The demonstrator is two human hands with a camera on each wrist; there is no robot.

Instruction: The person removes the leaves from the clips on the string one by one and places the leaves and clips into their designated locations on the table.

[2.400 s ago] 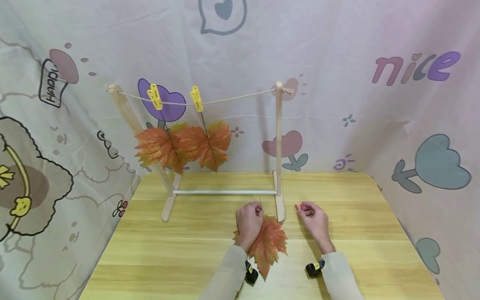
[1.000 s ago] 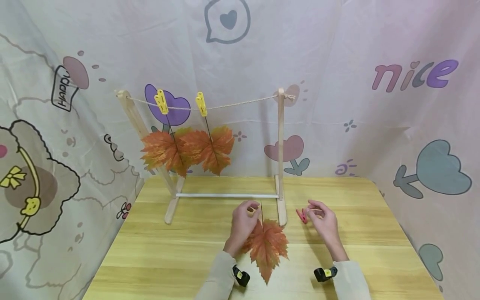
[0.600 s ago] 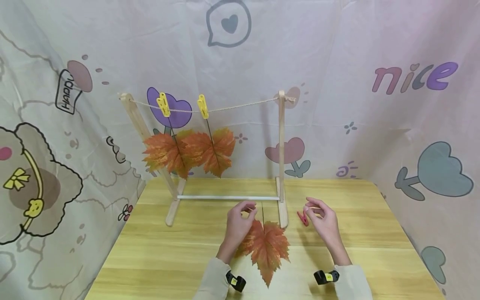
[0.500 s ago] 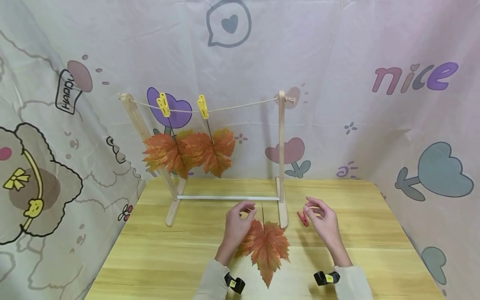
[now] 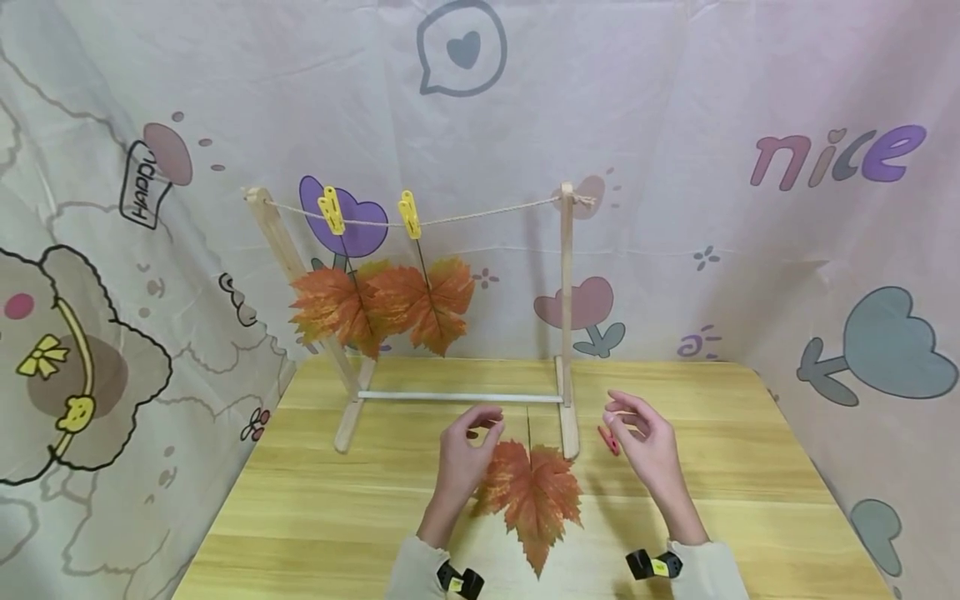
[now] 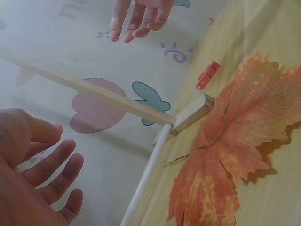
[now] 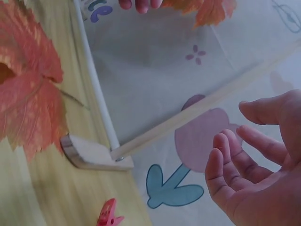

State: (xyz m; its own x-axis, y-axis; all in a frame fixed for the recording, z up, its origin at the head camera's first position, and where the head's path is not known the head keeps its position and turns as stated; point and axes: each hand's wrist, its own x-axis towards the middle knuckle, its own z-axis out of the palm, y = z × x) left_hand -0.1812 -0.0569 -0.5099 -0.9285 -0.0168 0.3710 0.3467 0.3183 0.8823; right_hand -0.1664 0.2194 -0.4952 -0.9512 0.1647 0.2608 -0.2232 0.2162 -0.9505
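An orange-red artificial maple leaf lies on the table, its thin dark stem pointing toward the rack. My left hand hovers at the leaf's left side, fingers loosely bent with nothing between them. To the right, my right hand is held above the table, also holding nothing. Just below its fingertips a red clothespin lies on the wood, apart from the fingers in the left wrist view. Two more maple leaves hang by their stems from yellow clothespins on the rope.
A wooden rack with a rope strung between two posts stands at the back of the table. A white rod joins its feet low down. Printed cloth hangs behind and at both sides.
The left hand has let go of the leaf's stem and drawn back leftward. My right hand has released the red clothespin, which now lies on the table. The view has shifted slightly.
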